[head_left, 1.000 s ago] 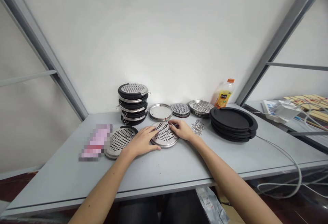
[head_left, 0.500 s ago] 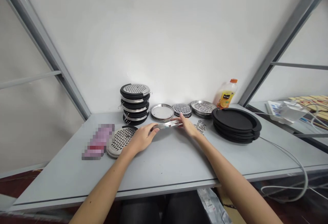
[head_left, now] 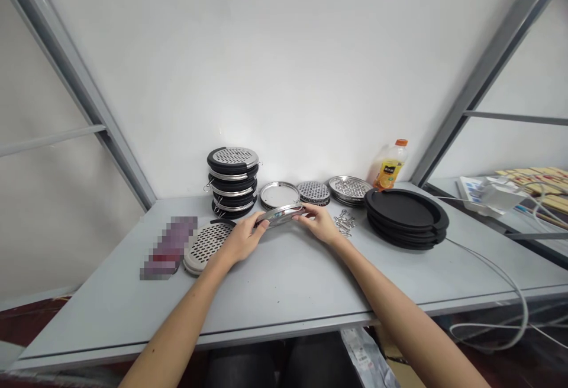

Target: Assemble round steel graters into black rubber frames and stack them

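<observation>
Between my two hands is a shiny round metal plate (head_left: 280,215), tilted and raised a little off the table. My left hand (head_left: 243,238) grips its left edge, thumb on the near side. On the right edge, the fingers and thumb of my right hand (head_left: 318,222) are closed. Just behind it lies a stack of round metal plates (head_left: 279,193). A flat perforated metal disc (head_left: 206,246) with a black edge piece rests left of my left hand. Small metal hooks (head_left: 344,223) are piled beyond my right hand.
At the back left stands a stack of black-rimmed perforated discs (head_left: 233,181). Behind are small perforated discs (head_left: 313,192) and larger perforated plates (head_left: 350,189). Black round trays (head_left: 406,217) and an orange-capped bottle (head_left: 391,166) are on the right. A blurred-out purple item (head_left: 170,247) lies left.
The metal plate has turned, with more of its shiny side facing me. My right hand has shifted its hold on the right edge, with the fingers lower.
</observation>
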Motion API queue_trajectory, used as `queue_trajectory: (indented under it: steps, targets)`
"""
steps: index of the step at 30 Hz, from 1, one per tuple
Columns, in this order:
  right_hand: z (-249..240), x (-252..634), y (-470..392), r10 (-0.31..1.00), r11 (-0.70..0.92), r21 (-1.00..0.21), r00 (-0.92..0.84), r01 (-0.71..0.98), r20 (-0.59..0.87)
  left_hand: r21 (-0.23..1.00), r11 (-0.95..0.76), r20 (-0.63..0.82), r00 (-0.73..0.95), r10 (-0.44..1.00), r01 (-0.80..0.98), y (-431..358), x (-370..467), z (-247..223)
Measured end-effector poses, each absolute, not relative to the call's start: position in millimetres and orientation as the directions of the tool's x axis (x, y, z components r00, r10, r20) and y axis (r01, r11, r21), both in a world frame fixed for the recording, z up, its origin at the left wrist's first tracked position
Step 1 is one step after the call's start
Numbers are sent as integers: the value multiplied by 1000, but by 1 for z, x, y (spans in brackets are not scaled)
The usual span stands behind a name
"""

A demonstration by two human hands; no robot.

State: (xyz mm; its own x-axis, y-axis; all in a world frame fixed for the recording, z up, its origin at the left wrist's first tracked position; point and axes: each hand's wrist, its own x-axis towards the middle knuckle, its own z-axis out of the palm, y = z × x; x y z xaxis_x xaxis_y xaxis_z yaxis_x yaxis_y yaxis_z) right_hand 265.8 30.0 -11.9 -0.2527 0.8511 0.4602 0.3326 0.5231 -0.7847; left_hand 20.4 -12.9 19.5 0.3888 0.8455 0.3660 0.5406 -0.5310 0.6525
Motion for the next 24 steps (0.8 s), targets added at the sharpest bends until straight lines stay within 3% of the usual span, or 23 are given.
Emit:
queue_trajectory:
  steps: [5,9,12,15,18,21,24]
  targets:
    - [-10,265,29,855,518,-796,-155,313,495,672,-508,376,341,861,540,-12,20,20]
    - [-6,263,29,889,456,-871,-151,185,433,755,-489,409,269,872,437,-7,23,15]
    - [-2,263,27,902,372,-927,-260,59,345,868,-439,405,181,896,230,-3,27,11]
    - [-2,261,23,875,272,-962,-421,23,237,958,-282,275,113,955,56,-1,29,9]
    - [-6,259,23,865,174,-984,-473,-36,170,985,-172,175,119,977,-30,-1,30,10]
    - [-9,259,26,875,137,-986,-456,-94,165,987,-162,162,148,976,-8,-1,30,9]
    - [-10,261,29,900,152,-981,-393,-124,189,934,-285,260,138,956,213,-4,30,10]
